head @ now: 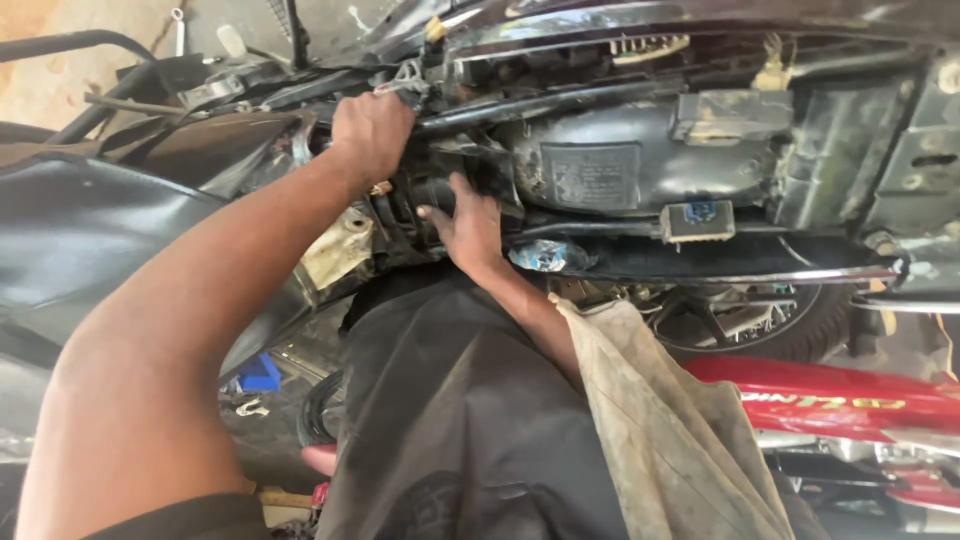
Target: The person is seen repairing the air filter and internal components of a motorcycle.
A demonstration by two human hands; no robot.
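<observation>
1. Two bare hands work inside the exposed frame of a dark motorcycle (620, 20) with its seat off; both reach in from the near side.
2. The left hand (372, 132) is clenched into a fist around something at the upper frame rail (520, 105) — what it grips is hidden under the knuckles, so I cannot tell the part.
3. The right hand (468, 225) lies flat with fingers spread, pressing on a black rubber hose (425, 195) at the left edge of the grey plastic box (600, 165); it grasps nothing that shows.
4. The two hands are near each other, the left higher and farther, the right lower and nearer, with a narrow, crowded gap between them.
5. Right of the box, a small blue connector (700, 213) sits just above the lower frame rail (720, 272), which runs off to the right.
6. A blue rag (545, 255) is tucked just beside the right wrist, against that lower rail.
7. A dirty beige sleeve (670, 420) covers the right forearm; dark cloth (450, 420) hangs near, below the hands.
8. The black fuel tank (80, 230) bulks at the left, hemming the left arm.
9. A red motorcycle (830, 400) stands lower right — open room lies mostly there and below.
</observation>
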